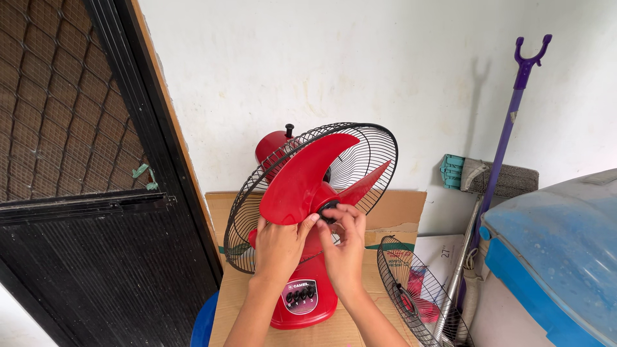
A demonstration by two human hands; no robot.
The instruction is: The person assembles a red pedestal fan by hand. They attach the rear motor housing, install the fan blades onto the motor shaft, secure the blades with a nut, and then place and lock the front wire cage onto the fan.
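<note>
Left hand (277, 247) gripped red fan blade (302, 180), right hand (344, 241) fingers pinched black hub cap (329, 210), frame centre, loose grille (418, 292) lower right

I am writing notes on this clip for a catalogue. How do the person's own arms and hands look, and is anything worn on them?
Both forearms are bare as far as the picture shows: no sleeves, gloves, watch or bracelet. The left hand and right hand show no visible rings; fingernails are short and unpainted.
</note>
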